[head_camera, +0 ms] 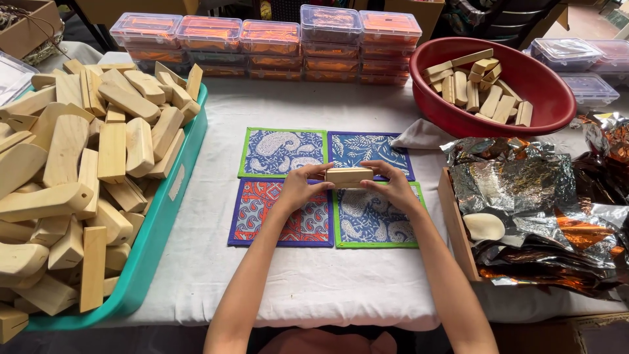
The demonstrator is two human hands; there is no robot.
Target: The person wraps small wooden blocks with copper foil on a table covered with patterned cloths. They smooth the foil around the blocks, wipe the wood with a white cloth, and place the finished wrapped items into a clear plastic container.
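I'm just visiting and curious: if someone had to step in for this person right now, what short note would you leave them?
Left hand and right hand: both grip one small wooden block, one at each end, held over the middle of four patterned cloth mats.
Mats lie in a two-by-two square on the white tablecloth; nothing rests on them.
Teal tray on the left is heaped with wooden pieces; red bowl at the far right holds more.
Wooden tray on the right holds crumpled foil.
Stacked clear lidded boxes stand at the back.
The block is bare, with no wrapping on it; the heaps remain.
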